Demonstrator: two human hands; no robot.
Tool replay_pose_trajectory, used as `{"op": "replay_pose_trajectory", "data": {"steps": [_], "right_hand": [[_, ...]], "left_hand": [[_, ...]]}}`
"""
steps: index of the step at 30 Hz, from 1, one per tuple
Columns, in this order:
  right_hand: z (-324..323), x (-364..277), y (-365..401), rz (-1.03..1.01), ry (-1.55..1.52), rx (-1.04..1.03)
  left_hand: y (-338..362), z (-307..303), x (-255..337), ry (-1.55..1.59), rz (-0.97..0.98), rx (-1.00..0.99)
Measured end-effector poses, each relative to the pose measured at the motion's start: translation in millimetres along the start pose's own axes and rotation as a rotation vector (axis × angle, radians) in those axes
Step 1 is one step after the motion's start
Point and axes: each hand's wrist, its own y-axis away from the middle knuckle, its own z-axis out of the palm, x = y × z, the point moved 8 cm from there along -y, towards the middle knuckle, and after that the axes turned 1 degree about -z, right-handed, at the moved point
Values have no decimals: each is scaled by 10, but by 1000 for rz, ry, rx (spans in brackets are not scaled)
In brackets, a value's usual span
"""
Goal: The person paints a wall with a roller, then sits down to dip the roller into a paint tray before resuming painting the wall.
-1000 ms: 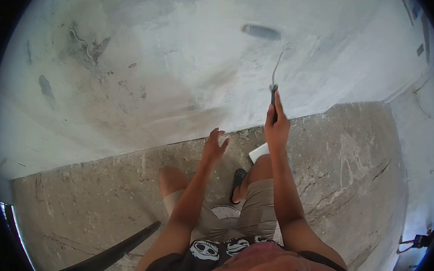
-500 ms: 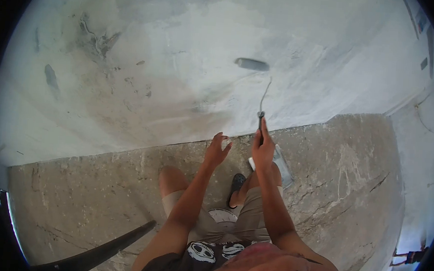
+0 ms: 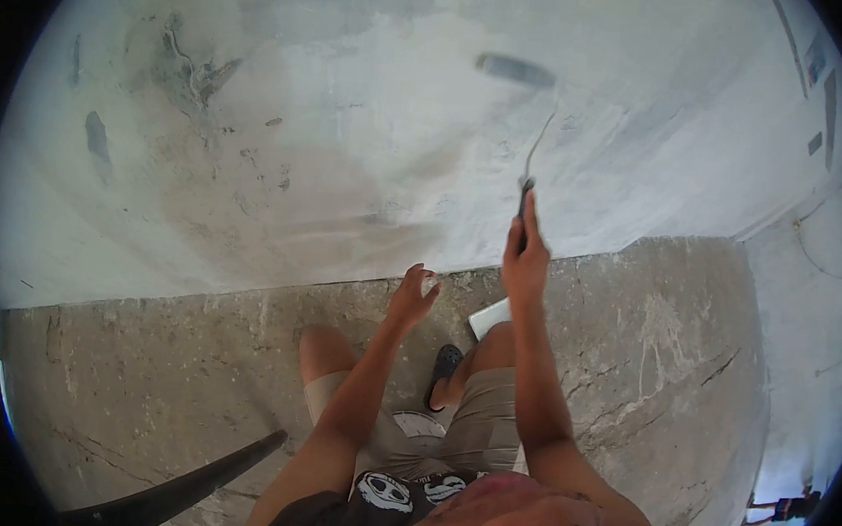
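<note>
My right hand (image 3: pixel 527 255) is closed around the dark handle of a paint roller (image 3: pixel 518 71). Its thin wire frame runs up from the handle, and the grey roller sleeve lies against the whitish wall (image 3: pixel 379 164), slightly blurred. On the left, my left hand (image 3: pixel 412 299) hangs in the air near the foot of the wall. Its fingers are apart and curved, with nothing in them. Partly hidden behind my right leg, a white tray (image 3: pixel 490 317) rests on the floor.
Concrete floor (image 3: pixel 164 373) with cracks and white spills meets the wall in front of me. Under me is a round white seat or lid (image 3: pixel 419 424). A long dark bar (image 3: pixel 186 480) slants in at lower left. Another person (image 3: pixel 792 506) shows at far right.
The paint roller has moved up the wall and a little to the right, with my right hand rising along with it. My left hand stays nearly in place. My leg now covers more of the tray.
</note>
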Motion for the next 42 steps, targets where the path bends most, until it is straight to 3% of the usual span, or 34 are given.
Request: {"op": "replay_pose_trajectory", "data": {"steps": [3,6,9,11,16,19,21,22,23,25,28,33,38,42], "right_hand": [[423,360,598,71,17,-106],[447,344,786,111,-26,-138],[263,208,507,106,-18,-111],[47,42,178,-119,31,76],[-368,-278,-436,4,48,-13],[-320,-259,-257,30,48,-40],[-133,-140,67,-104,75,20],[14,2,275,201,49,-179],[129,90,468,74,-6,-106],[285,174,748,104,59,-195],[298,201,791,92,42,-148],[-118,-213,171,-96,53,13],[-400,-634,-363,94,82,-136],[-152,-428,-46,1,68,-94]], "left_hand": [[4,-33,44,13,52,24],[28,-68,88,44,77,6],[41,-67,27,70,44,-16],[27,-45,-23,64,19,-8],[7,-71,-22,51,-20,-25],[-2,-74,42,26,7,-20],[-17,-47,27,39,14,-19],[-12,-23,16,45,20,-20],[-7,-20,28,52,18,-20],[5,-36,81,47,39,-36],[28,-54,97,54,40,-30],[9,-122,71,43,63,13],[1,-46,5,15,-20,-44],[13,-45,48,6,34,5]]}}
